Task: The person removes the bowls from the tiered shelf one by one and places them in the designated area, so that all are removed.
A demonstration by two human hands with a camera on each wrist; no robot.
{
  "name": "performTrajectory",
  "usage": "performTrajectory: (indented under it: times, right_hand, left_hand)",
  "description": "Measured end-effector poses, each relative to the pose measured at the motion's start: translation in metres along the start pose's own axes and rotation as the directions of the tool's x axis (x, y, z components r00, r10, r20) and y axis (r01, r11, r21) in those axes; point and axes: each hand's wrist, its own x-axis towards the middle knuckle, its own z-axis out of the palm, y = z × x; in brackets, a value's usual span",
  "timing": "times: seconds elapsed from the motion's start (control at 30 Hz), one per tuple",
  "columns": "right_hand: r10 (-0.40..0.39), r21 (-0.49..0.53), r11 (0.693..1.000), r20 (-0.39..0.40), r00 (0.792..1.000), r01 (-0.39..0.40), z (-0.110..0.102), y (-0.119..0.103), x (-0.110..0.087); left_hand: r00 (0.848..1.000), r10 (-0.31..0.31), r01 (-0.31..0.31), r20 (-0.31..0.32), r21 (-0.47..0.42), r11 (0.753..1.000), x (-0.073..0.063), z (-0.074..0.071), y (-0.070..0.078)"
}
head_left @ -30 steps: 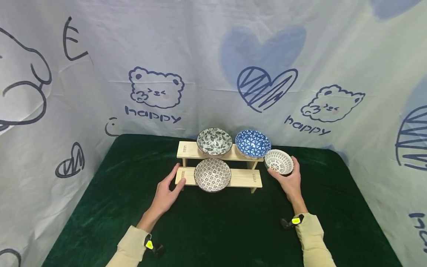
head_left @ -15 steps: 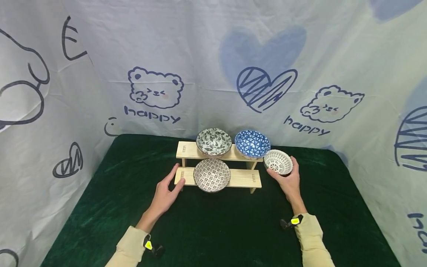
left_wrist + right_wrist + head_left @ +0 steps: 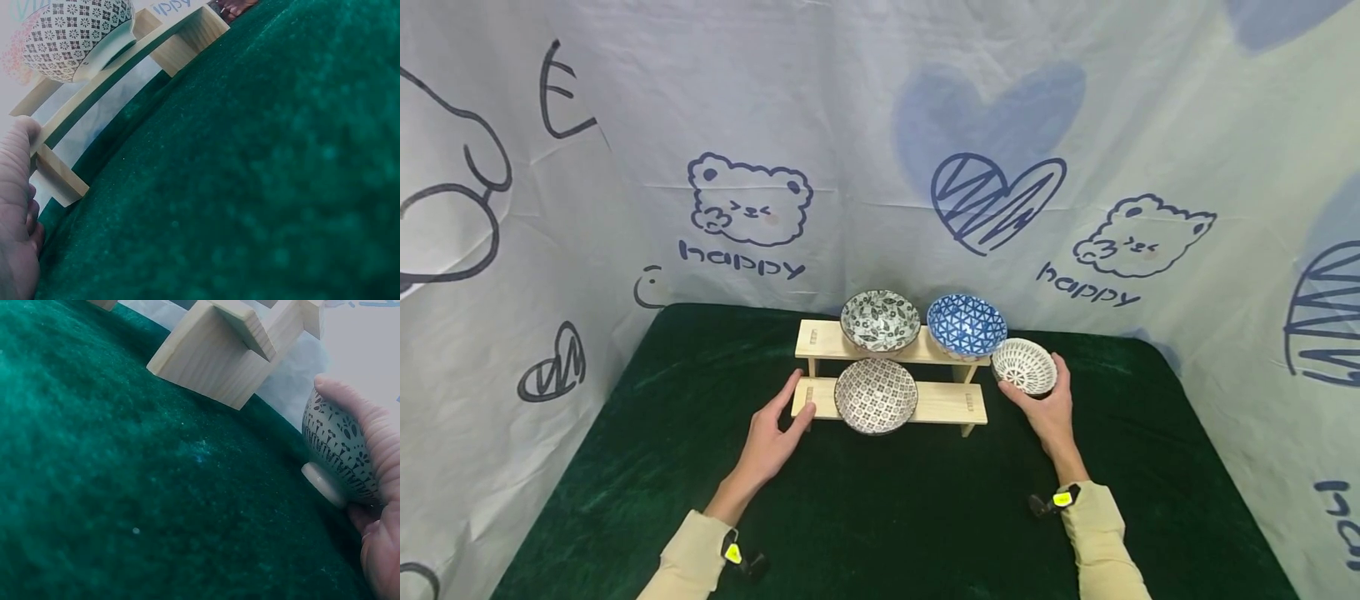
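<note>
In the head view a two-tier wooden display stand carries three patterned bowls. The brown-and-white bowl sits on the lower tier; the leaf-patterned bowl and the blue bowl are on the upper one. My left hand is at the stand's left end, thumb at the front corner of the lower board and index finger stretched along its side. Right of the stand, my right hand grips a small white bowl between thumb and fingers. Its foot shows close over the cloth in the right wrist view.
Dark green velvet cloth covers the table. White curtains with blue hearts and bear drawings hang behind and at both sides. The stand's wooden leg shows left of the small bowl in the right wrist view.
</note>
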Motion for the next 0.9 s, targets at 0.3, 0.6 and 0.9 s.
performTrajectory:
  times: [0.3, 0.6, 0.9]
  right_hand:
    - [-0.022, 0.013, 1.0, 0.001, 1.0, 0.022, -0.0006, -0.0028, -0.0022]
    - [-0.02, 0.011, 1.0, 0.003, 1.0, 0.02, -0.0005, -0.003, -0.0021]
    - [0.027, -0.007, 1.0, 0.025, 0.999, -0.027, -0.0034, -0.0079, -0.0022]
  left_hand:
    - [1.0, 0.008, -0.008, -0.006, 0.014, 1.0, 0.0004, 0.0, -0.0014]
    - [1.0, -0.002, 0.002, 0.003, 0.011, 1.0, 0.0004, 0.0001, -0.0013]
    - [1.0, -0.011, 0.011, 0.007, 0.005, 1.0, -0.001, 0.0, -0.0011]
